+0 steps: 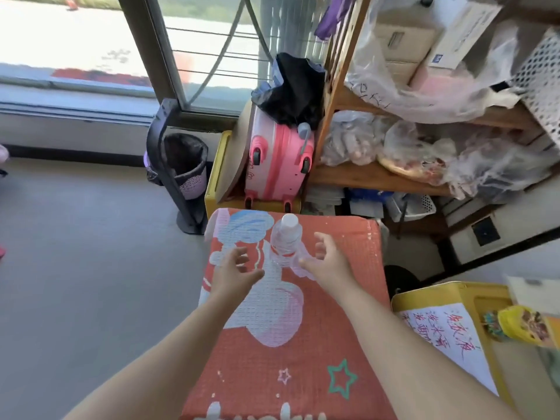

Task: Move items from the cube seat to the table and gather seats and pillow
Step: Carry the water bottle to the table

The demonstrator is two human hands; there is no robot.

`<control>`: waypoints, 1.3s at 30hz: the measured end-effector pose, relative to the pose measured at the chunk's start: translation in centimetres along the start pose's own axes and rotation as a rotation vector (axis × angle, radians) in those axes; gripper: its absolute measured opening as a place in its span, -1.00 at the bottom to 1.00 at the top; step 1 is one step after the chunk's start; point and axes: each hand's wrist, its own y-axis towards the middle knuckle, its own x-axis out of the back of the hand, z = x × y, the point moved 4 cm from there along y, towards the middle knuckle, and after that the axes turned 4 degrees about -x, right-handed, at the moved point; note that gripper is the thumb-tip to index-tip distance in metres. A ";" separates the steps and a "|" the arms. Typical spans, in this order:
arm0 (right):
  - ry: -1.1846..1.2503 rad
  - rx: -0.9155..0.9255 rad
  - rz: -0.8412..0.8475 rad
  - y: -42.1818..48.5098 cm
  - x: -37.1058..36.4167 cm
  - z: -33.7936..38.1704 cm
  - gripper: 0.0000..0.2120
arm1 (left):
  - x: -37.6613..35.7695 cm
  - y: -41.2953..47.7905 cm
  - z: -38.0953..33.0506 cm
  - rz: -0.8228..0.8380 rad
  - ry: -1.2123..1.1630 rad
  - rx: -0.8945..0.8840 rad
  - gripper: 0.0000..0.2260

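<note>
orange cover [288, 344] nearest | left hand [236, 268], right hand [327, 259] over it, fingers spread wide, holding nothing | water bottle [286, 237] upright between them, far end | step: likely reaching for bottle | next: close round it, carry upright to table

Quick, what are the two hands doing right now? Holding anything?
Left hand: open, holding nothing.
Right hand: open, beside the water bottle, not gripping it.

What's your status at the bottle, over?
Left hand and right hand open, either side of water bottle, not gripping. Bottle upright on orange cover. Nothing between hands and bottle.
</note>
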 end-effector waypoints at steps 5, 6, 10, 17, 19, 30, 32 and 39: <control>-0.020 0.067 -0.001 3.8 -1.5 -3.4 -0.20 | -3.5 3.6 3.8 0.031 0.020 0.012 -0.40; -0.010 0.084 0.009 4.5 -2.0 -4.0 -0.17 | -3.9 4.4 4.2 0.033 0.034 -0.006 -0.38; 0.031 0.149 0.065 7.3 -4.1 -5.2 -0.10 | -5.5 8.1 5.4 0.134 0.090 -0.115 -0.27; 0.205 0.220 0.101 11.3 -6.3 -7.0 -0.38 | -9.4 12.1 6.4 0.384 -0.007 -0.243 -0.40; 0.218 0.232 0.107 12.0 -6.4 -7.4 -0.40 | -9.7 12.7 6.8 0.413 -0.018 -0.252 -0.43; 0.180 0.182 0.161 8.2 -4.4 -4.0 -0.37 | -7.2 8.5 4.2 0.405 -0.045 -0.140 -0.48; 0.181 0.192 0.178 6.6 -3.4 -1.7 -0.36 | -5.7 7.0 2.1 0.396 -0.031 -0.145 -0.52; 0.168 0.284 0.269 0.8 0.3 8.0 -0.42 | 0.4 1.5 -6.2 0.343 -0.079 -0.205 -0.62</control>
